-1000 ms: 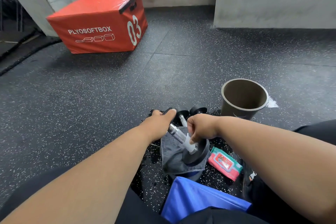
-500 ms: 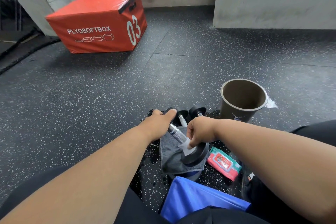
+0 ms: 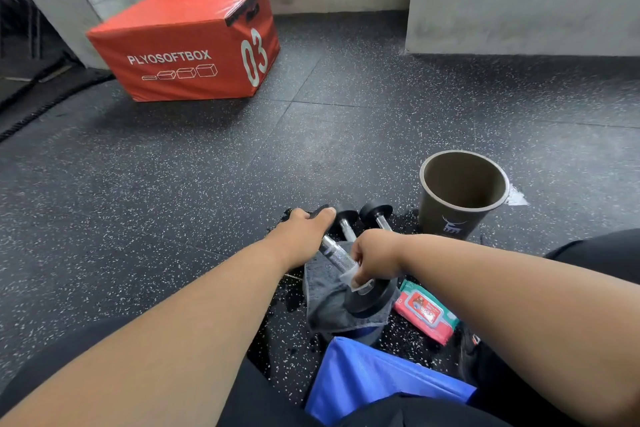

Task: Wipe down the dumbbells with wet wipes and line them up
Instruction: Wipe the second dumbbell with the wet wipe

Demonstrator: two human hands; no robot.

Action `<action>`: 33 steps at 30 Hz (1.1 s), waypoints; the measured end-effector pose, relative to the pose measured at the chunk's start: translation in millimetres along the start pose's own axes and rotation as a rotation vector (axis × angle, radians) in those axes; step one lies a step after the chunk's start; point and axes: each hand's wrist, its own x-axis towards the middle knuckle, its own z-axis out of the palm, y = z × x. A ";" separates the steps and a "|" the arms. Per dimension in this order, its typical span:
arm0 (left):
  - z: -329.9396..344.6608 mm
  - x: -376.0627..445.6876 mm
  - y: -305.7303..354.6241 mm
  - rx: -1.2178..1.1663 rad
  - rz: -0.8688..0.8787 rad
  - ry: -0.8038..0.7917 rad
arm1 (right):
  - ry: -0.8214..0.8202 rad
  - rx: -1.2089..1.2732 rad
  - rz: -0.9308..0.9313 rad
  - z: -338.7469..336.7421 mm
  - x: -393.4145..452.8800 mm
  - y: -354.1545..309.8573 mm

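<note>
Far off on the left sits an orange plyo box (image 3: 187,52) on the speckled floor (image 3: 138,184), well apart from the work. Nearer, the person's left hand (image 3: 301,232) has its fingers curled over the far black head of a dumbbell (image 3: 337,255), apparently to steady it while the bar is cleaned. The dumbbell lies tilted, its near head (image 3: 372,298) resting on a grey cloth (image 3: 325,295), which probably keeps it from rolling or catches drips. The right hand (image 3: 375,258) pinches a white wet wipe (image 3: 351,276) against the knurled metal bar, close to that near head, so the wiping seems to be at the handle's near end. Just beyond the hands, two more dumbbells (image 3: 377,215) lie side by side, perhaps already lined up. At the near edge a blue bag (image 3: 374,381) shows. To the right of the cloth lies the wipes packet (image 3: 426,312), within easy reach. Farther right stands an open bin (image 3: 462,194), likely for used wipes.
</note>
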 end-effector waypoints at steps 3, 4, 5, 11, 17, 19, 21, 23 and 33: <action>0.8 1.3 0.2 0.006 0.001 0.002 | -0.023 0.041 0.012 1.9 0.0 -0.7; 0.7 1.5 0.3 0.004 -0.001 0.005 | -0.024 0.043 0.015 3.1 0.4 -1.2; 0.6 1.7 0.0 0.001 -0.004 0.007 | -0.026 0.046 0.011 4.0 0.8 -1.6; 0.3 -1.2 1.5 0.012 -0.007 -0.005 | -0.054 -0.006 0.005 0.7 -8.8 -8.7; -0.3 -2.1 1.5 0.007 -0.017 -0.006 | 0.055 -0.060 0.019 15.8 -7.5 -16.3; -0.9 -2.6 2.0 -0.004 -0.023 -0.007 | 0.095 -0.038 0.039 19.3 -5.9 -15.5; -0.9 -2.8 2.3 -0.009 -0.026 -0.010 | 0.132 -0.012 0.054 21.6 -6.4 -15.8; -1.5 -2.9 1.5 -0.014 -0.030 -0.014 | 0.192 -0.008 0.047 25.0 -6.2 -16.9; -3.2 -4.9 0.3 -0.046 -0.039 -0.020 | 0.133 0.057 0.033 18.8 -2.9 -14.5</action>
